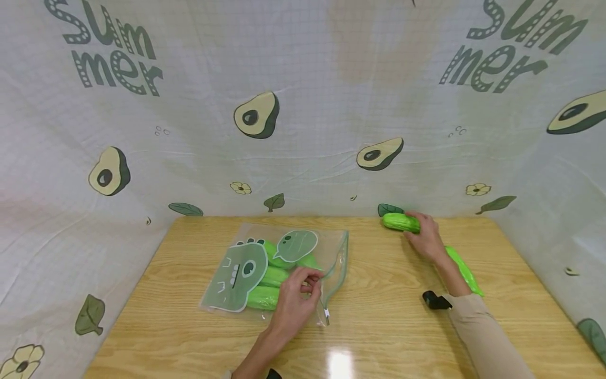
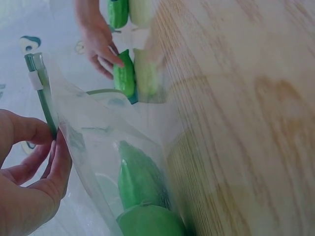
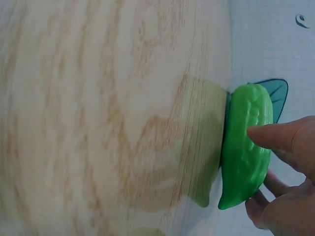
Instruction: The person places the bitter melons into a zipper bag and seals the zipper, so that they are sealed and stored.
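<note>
My left hand (image 1: pixel 295 302) pinches the open edge of a clear zip bag (image 1: pixel 335 284) between thumb and fingers. The bag has a green monster print, and a white slider (image 2: pixel 35 80) sits on its green zip strip. Several green cucumber-like vegetables (image 1: pixel 263 298) lie inside, partly covered by the print. At the back right, my right hand (image 1: pixel 426 237) holds the near end of a bumpy green cucumber (image 3: pixel 248 142). The thumb lies on its top side and the fingers curl by its pointed end. That cucumber is at the table's back edge, close to the cloth.
Another long green vegetable (image 1: pixel 464 269) lies on the right of the wooden table (image 1: pixel 379 316), partly behind my right forearm. A white cloth (image 1: pixel 312 137) printed with avocados and leaves rises behind the table and along both sides.
</note>
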Tool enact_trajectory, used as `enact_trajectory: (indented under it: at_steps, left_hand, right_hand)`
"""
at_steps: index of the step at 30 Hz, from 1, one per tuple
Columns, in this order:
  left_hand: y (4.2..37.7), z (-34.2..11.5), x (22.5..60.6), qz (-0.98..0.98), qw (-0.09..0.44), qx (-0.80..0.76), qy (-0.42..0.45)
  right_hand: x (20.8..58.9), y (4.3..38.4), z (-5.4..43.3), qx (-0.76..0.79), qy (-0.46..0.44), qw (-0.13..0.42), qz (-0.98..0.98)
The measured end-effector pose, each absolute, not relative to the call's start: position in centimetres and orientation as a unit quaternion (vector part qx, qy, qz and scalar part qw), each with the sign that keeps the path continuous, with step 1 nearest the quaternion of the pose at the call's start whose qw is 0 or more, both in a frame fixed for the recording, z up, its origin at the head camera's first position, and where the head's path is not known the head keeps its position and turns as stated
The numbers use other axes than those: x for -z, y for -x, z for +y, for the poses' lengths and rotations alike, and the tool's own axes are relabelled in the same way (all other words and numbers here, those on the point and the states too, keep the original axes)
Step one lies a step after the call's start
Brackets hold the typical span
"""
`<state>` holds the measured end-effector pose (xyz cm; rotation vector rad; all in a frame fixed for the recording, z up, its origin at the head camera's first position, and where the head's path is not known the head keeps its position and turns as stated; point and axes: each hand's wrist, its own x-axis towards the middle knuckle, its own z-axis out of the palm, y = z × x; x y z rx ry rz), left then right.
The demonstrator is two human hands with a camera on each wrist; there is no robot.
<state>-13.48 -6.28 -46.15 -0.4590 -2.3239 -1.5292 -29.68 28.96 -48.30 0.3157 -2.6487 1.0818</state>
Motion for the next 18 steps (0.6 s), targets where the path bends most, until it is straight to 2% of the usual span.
enact_trajectory:
  at_steps: [7,18]
  left_hand:
    - [13.53,-6.33,46.23,-0.814,0.157,0.536,0.159]
    - [13.52,-6.31,46.4,-0.814,0.161,0.534,0.164]
  right_hand:
    - [47.73,29.4,29.23,-0.364,-0.124,0.112,-0.916]
    - [47.83,29.46,29.69,-0.347,-0.147,0.144,-0.915]
